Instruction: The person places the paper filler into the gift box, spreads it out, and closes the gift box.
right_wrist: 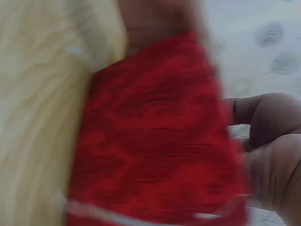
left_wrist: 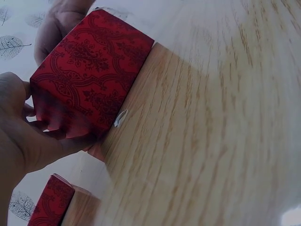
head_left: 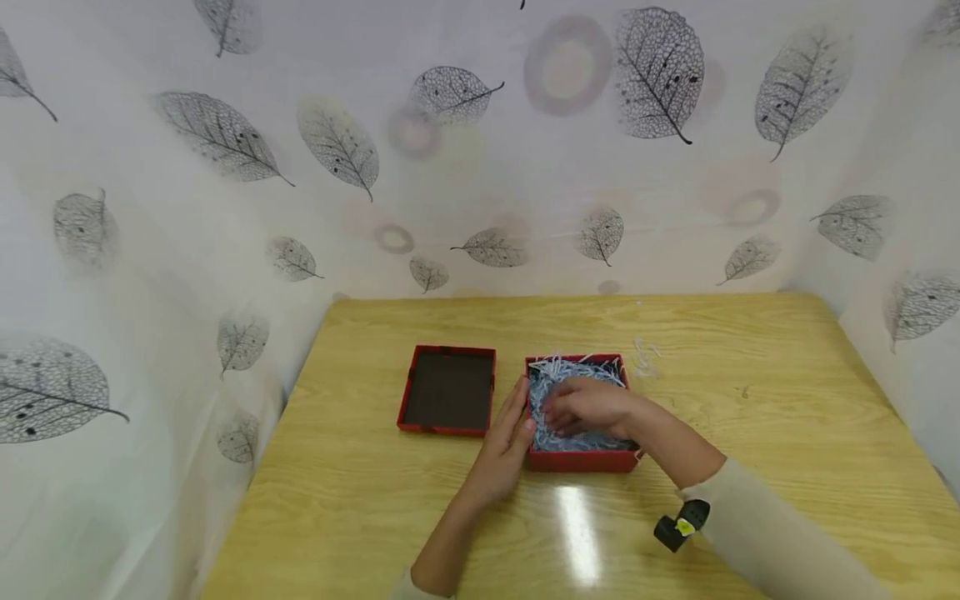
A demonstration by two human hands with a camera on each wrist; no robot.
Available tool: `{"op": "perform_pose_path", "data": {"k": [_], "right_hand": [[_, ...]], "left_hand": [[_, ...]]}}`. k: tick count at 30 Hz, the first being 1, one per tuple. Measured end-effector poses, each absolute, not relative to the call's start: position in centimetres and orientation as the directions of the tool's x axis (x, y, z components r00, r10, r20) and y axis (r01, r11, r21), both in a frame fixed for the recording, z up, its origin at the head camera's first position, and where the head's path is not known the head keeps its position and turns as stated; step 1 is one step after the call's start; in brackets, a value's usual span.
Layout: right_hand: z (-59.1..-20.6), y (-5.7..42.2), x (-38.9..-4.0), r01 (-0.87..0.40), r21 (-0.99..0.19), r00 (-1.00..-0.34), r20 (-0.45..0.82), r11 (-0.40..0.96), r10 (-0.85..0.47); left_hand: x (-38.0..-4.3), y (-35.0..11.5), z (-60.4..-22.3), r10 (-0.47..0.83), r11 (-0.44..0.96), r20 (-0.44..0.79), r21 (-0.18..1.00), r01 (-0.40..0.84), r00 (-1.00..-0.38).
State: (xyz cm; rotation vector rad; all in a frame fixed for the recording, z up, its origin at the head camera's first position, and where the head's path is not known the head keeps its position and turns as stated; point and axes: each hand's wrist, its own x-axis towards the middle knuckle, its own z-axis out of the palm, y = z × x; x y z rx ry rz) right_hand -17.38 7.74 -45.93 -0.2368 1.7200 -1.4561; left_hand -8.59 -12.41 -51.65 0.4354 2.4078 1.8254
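Observation:
A red box (head_left: 581,461) with a dark damask pattern stands on the table, filled with pale blue-grey shredded paper (head_left: 546,400). My left hand (head_left: 501,454) rests along the box's left side, its fingers straight against the patterned wall (left_wrist: 89,70) and its thumb by the rim. Over the filling is my right hand (head_left: 592,407), palm down with bent fingers at the paper. Its fingertips are hidden, so any paper between them does not show. In the right wrist view the right hand (right_wrist: 277,150) is partly behind the blurred box wall.
A shallow red lid (head_left: 450,390) with a dark inside lies to the left of the box. Loose paper strands (head_left: 645,357) are scattered on the wooden table (head_left: 750,467) at the box's right. A leaf-printed white cloth (head_left: 525,183) hangs behind the table.

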Motion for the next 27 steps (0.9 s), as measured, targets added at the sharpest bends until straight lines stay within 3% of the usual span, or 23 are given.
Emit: {"op": "perform_pose_path", "data": {"k": [9, 16, 24, 27], "right_hand": [[-42.0, 9.9, -18.2, 0.334, -0.935, -0.697, -0.329, 0.118, -0.637], [-45.3, 9.3, -18.8, 0.479, -0.874, -0.646, -0.413, 0.081, -0.642], [-47.6, 8.2, -19.3, 0.463, -0.878, -0.687, -0.443, 0.123, -0.576], [-47.0, 8.5, -19.3, 0.473, -0.873, -0.669, -0.446, 0.122, -0.594]], "left_hand": [[-8.6, -12.4, -51.8, 0.265, 0.250, 0.123, 0.949, 0.191, -0.956], [-8.5, -12.2, -52.2, 0.275, 0.237, 0.114, 0.954, 0.182, -0.955], [-8.5, -12.2, -51.9, 0.275, 0.253, 0.104, 0.951, 0.176, -0.956], [-8.5, -12.2, -51.9, 0.270, 0.252, 0.105, 0.952, 0.176, -0.957]]}}
